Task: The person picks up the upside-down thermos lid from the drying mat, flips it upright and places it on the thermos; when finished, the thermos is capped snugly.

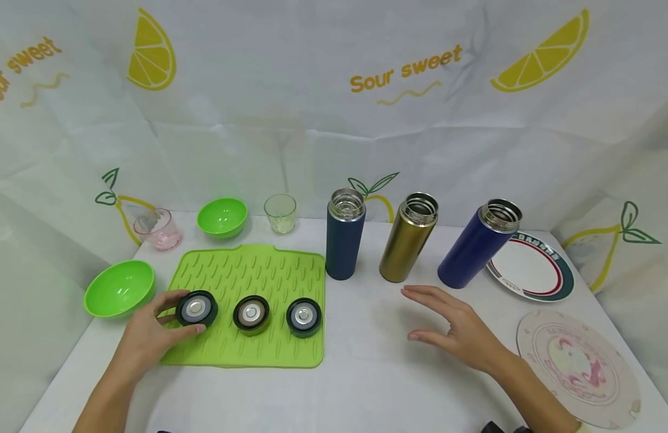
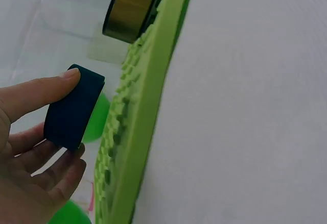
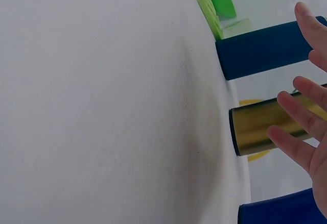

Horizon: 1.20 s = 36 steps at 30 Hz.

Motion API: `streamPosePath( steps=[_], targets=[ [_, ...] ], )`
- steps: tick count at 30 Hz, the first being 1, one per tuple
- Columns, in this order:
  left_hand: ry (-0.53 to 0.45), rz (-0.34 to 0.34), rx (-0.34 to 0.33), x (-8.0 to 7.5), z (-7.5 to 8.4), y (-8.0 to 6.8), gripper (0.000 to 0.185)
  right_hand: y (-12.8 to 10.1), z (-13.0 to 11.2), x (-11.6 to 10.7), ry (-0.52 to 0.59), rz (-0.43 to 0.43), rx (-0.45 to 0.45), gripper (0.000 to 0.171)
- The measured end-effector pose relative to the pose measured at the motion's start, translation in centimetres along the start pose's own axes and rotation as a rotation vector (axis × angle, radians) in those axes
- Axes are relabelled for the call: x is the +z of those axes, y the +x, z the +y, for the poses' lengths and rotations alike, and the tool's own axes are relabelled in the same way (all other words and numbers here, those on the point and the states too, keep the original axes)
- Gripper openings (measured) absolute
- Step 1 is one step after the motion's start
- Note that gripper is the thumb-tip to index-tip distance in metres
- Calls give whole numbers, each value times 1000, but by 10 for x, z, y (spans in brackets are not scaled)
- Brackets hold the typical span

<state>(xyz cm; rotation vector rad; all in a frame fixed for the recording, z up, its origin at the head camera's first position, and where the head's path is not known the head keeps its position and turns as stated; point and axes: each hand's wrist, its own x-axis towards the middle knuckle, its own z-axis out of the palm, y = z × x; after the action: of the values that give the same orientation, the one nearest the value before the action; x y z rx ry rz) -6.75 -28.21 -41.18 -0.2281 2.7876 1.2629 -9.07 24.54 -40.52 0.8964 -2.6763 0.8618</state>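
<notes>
My left hand (image 1: 168, 317) grips the leftmost of three round dark lids (image 1: 196, 308) on the green ribbed mat (image 1: 247, 273). In the left wrist view my thumb (image 2: 48, 87) lies on top of this dark blue lid (image 2: 73, 114), with my fingers curled under it. The middle lid (image 1: 251, 314) and the right lid (image 1: 303, 317) lie untouched on the mat. Three open flasks stand behind: dark blue (image 1: 344, 237), gold (image 1: 407, 240) and blue (image 1: 477, 246). My right hand (image 1: 447, 323) hovers flat over the table before the gold flask (image 3: 255, 127), holding nothing.
Two green bowls (image 1: 119, 287) (image 1: 222, 216), a pink glass (image 1: 157, 230) and a clear glass (image 1: 281, 213) stand at the left and back. A striped plate (image 1: 531, 270) and a pink patterned plate (image 1: 577, 367) lie at the right. Printed cloth walls surround the white table.
</notes>
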Motion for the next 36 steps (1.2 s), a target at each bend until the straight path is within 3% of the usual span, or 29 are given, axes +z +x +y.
streamPosePath(
  steps=[6,12,20,26,36],
  targets=[
    [-79,-10,24,-4,31,0,84,7,-3,0,33,-13,-16,73],
    [-101,-29,150,2,67,-2,78,11,-7,4,61,26,-74,72],
    [-161,-134,319,24,109,4,74,17,-13,3,46,28,-68,72],
    [-169,-169,443,42,132,14,71,26,-19,6,58,18,-69,71],
    [-200,-247,536,74,161,19,71,42,-30,3,62,14,-77,72]
  ],
)
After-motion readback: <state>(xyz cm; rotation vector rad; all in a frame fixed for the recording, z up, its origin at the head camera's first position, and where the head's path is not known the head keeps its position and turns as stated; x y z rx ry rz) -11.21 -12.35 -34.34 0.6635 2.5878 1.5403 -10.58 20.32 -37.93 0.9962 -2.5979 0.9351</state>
